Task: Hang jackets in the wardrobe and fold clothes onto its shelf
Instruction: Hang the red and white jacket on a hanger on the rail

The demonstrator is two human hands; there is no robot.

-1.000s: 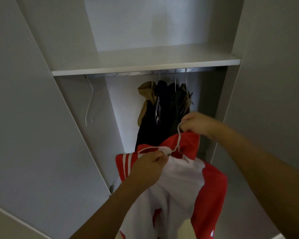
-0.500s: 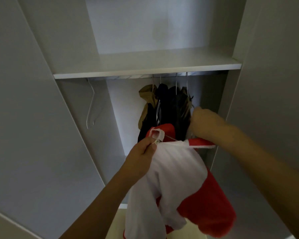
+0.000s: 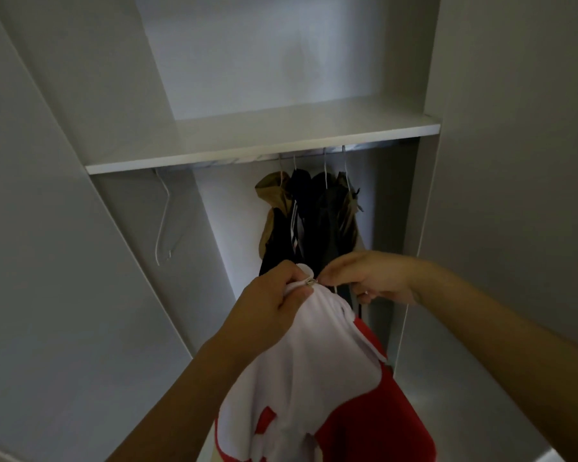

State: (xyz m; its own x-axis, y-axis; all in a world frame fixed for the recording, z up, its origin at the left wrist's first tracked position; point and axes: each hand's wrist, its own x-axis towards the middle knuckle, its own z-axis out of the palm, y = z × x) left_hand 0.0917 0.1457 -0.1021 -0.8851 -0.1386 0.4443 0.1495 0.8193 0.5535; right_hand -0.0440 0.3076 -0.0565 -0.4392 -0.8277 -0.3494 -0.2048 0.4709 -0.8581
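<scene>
A red and white jacket (image 3: 317,371) hangs in front of me, below the wardrobe rail. My left hand (image 3: 271,308) grips its white collar at the top, where a small metal zip pull shows. My right hand (image 3: 371,278) is right beside it, fingers pinched at the collar and over a thin white hanger wire. Several dark and tan jackets (image 3: 311,221) hang on the rail (image 3: 314,155) behind my hands. The white shelf (image 3: 247,141) above the rail is bare.
An empty white wire hanger (image 3: 164,221) hangs at the rail's left end. The open wardrobe door (image 3: 47,261) stands at the left and the wardrobe's side panel (image 3: 514,161) at the right.
Both hands have come together at the jacket's collar. The red collar lining that showed before is now covered, and the jacket hangs longer and straighter.
</scene>
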